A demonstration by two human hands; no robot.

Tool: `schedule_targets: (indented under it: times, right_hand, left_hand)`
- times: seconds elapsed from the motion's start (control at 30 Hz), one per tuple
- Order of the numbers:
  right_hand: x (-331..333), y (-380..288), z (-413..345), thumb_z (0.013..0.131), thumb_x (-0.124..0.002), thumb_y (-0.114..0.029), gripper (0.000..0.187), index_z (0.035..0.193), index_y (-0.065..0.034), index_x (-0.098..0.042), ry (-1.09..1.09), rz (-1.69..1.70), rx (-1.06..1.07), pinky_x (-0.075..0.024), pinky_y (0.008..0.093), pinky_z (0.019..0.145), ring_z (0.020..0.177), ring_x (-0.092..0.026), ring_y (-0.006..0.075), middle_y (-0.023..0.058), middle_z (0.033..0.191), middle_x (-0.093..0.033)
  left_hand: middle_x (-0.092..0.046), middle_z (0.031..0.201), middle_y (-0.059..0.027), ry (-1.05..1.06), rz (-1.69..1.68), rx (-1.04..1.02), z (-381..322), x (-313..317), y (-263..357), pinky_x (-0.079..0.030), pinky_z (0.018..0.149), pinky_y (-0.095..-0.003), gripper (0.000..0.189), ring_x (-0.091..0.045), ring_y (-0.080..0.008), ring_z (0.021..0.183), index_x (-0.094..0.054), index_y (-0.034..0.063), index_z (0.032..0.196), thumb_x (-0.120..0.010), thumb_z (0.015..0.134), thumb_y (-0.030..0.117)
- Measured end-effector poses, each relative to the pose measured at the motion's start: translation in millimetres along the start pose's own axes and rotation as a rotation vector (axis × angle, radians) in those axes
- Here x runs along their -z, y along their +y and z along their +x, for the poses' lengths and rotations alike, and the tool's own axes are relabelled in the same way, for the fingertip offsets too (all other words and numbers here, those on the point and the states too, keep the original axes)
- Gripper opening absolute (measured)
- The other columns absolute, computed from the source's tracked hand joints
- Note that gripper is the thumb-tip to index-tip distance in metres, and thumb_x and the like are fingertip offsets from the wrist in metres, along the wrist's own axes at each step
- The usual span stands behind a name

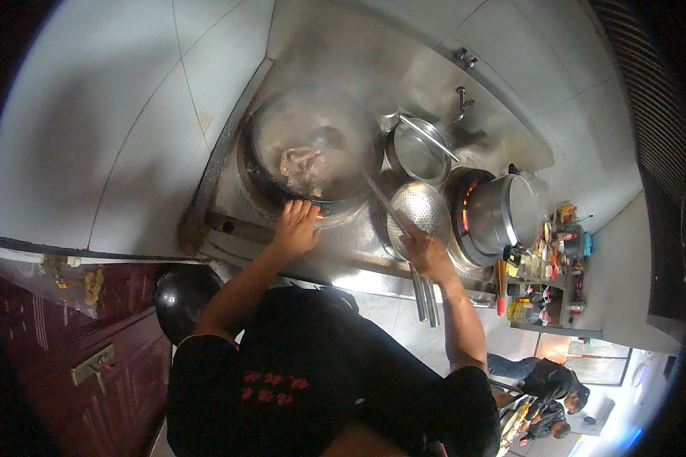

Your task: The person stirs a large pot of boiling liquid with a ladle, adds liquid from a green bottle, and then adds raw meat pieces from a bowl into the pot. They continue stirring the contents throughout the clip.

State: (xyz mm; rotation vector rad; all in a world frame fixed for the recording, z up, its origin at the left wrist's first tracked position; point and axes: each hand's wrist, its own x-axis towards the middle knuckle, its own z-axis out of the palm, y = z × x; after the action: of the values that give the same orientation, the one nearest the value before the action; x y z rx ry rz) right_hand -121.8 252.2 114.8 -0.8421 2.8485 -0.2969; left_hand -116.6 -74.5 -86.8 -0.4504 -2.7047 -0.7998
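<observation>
A large dark wok (263,125) sits on the left burner, steaming, with pale pieces that look like meat (304,168) inside. My left hand (299,227) lies over the near rim of this wok, fingers bent on its edge. In my right hand (429,251) is the handle of a ladle (386,200). Its dark, rounded bowl seems to be in the wok beside the meat, blurred by steam. Under the right hand, a perforated metal strainer (420,211) rests across a pan, its handle pointing towards me.
A metal basin (420,151) with a utensil across its rim stands behind the strainer. To the right, a tall steel pot (500,211) sits over a glowing burner. A tap (463,105) projects from the back wall. Another wok (183,300) is low at left. Two people (554,400) are farther off.
</observation>
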Motion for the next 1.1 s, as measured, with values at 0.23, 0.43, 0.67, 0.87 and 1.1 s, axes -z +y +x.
schedule_targets:
  times: [0.23, 0.43, 0.67, 0.87, 1.1]
  right_hand:
    - [37, 19, -28, 0.102, -0.062, -0.016, 0.061, 0.161, -0.0180, -0.048, 0.083, -0.388, 0.346, -0.0610, 0.0485, 0.087, 0.095, -0.077, 0.0336, 0.0089, 0.155, -0.061]
    - [-79, 23, 20, 0.099, -0.062, -0.016, 0.062, 0.160, -0.0087, -0.048, -0.241, -0.251, -0.097, -0.0613, 0.0505, 0.081, 0.085, -0.075, 0.0373, 0.0268, 0.128, -0.069]
    - [-104, 7, 54, 0.105, -0.058, -0.019, 0.073, 0.171, -0.0190, -0.027, -0.058, 0.035, -0.278, -0.0568, 0.0601, 0.077, 0.084, -0.071, 0.0521, 0.0347, 0.092, -0.071]
    - [-95, 60, 110, 0.103, -0.058, -0.013, 0.073, 0.170, -0.0202, -0.029, 0.161, 0.075, -0.255, -0.0544, 0.0596, 0.068, 0.076, -0.070, 0.0500, 0.0314, 0.090, -0.071]
    - [-169, 71, 175, 0.104, -0.064, -0.022, 0.071, 0.169, -0.0205, -0.035, -0.172, 1.100, -0.189, -0.0418, 0.0317, 0.040, 0.051, -0.054, 0.0138, 0.0047, 0.074, -0.059]
  left_hand:
    - [-0.060, 0.114, -0.0135, 0.020, 0.032, -0.012, 3, 1, 3, -0.040, 0.107, -0.0476, 0.051, -0.056, -0.0328, 0.116, -0.062, 0.0060, 0.117, -0.083, 0.074, 0.024]
    - [-0.061, 0.114, -0.0153, 0.009, -0.011, -0.022, 4, 0, 0, -0.042, 0.104, -0.0493, 0.048, -0.057, -0.0342, 0.114, -0.063, 0.0046, 0.118, -0.078, 0.077, 0.023]
    - [-0.060, 0.114, -0.0146, -0.049, 0.050, -0.011, 6, -6, -4, -0.043, 0.102, -0.0516, 0.052, -0.057, -0.0362, 0.113, -0.063, 0.0062, 0.121, -0.082, 0.078, 0.028]
    - [-0.062, 0.106, -0.0145, 0.083, 0.002, -0.043, 7, -7, 3, -0.044, 0.098, -0.0504, 0.036, -0.059, -0.0354, 0.104, -0.064, 0.0052, 0.110, -0.075, 0.081, 0.022]
    - [-0.061, 0.110, -0.0135, -0.032, 0.078, -0.034, 7, -7, -2, -0.043, 0.098, -0.0517, 0.040, -0.058, -0.0352, 0.108, -0.062, 0.0063, 0.116, -0.074, 0.084, 0.027]
